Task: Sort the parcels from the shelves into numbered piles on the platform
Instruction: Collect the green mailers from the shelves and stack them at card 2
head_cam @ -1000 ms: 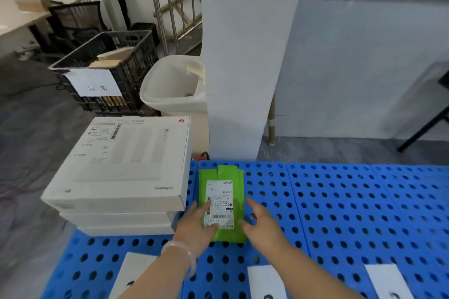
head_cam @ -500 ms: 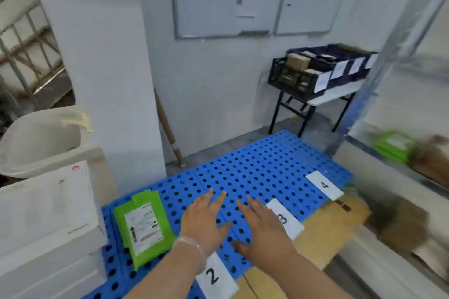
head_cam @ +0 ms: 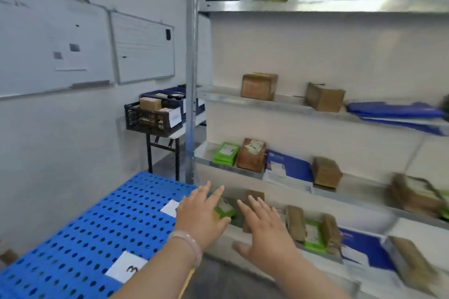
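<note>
Parcels [head_cam: 252, 156] brown, green, blue on shelves [head_cam: 286, 104]; left hand [head_cam: 201, 217], right hand [head_cam: 266, 234] splayed, empty.

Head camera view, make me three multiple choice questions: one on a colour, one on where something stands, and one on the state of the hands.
1. What colour is the platform?
A. red
B. grey
C. blue

2. Where does the black crate stand?
A. on the platform
B. on a small table
C. on a shelf

3. How are the hands?
A. both open and empty
B. the left grips a box
C. both hold one parcel

Answers:
1 C, its perforated deck is blue.
2 B, the crate rests on the table against the wall.
3 A, the left hand and right hand show straight, spread fingers with nothing gripped.
</note>
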`<action>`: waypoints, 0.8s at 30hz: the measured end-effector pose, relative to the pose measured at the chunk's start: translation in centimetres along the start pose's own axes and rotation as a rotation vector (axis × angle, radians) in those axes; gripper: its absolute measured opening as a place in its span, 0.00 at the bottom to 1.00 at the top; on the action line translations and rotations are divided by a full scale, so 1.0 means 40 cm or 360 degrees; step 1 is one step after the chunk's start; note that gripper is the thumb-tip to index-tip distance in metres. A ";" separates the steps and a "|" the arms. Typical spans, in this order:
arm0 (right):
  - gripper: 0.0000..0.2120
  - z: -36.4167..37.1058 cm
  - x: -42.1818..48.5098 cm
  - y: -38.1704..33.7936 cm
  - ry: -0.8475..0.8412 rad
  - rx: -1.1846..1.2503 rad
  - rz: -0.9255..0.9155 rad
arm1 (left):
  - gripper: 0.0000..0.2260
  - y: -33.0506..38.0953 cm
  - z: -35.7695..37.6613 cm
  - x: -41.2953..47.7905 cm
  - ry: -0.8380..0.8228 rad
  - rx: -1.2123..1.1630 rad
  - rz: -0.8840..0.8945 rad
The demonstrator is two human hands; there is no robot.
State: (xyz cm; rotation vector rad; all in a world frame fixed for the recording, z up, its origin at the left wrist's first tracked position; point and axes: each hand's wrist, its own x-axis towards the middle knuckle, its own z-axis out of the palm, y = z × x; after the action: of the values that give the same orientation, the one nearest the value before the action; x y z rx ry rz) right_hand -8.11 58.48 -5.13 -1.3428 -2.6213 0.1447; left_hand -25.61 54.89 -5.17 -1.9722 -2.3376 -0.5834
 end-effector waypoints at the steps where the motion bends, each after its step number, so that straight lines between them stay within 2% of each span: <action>1: 0.43 -0.031 -0.008 0.066 0.0031 -0.0011 0.0056 | 0.34 0.069 0.006 0.036 0.0009 -0.0018 0.0055; 8: 0.42 -0.256 -0.087 0.480 0.0252 -0.0116 0.0365 | 0.34 0.542 0.027 0.250 0.0109 -0.0159 0.0376; 12: 0.42 -0.355 -0.138 0.673 0.0345 -0.0196 0.0506 | 0.34 0.765 0.059 0.327 0.0055 -0.0245 0.0510; 19: 0.42 -0.470 -0.167 0.906 0.0529 -0.0226 0.0696 | 0.32 1.036 0.096 0.441 0.0014 -0.0356 0.0784; 24: 0.40 -0.497 -0.184 1.063 0.0557 -0.0259 0.0905 | 0.32 1.210 0.159 0.534 -0.0042 -0.0464 0.0979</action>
State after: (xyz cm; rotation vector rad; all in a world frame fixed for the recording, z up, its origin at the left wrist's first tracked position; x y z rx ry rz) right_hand 34.07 77.36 5.98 -1.9346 -1.9479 -0.2120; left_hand 17.83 83.17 7.19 -2.6527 -1.5700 -0.8699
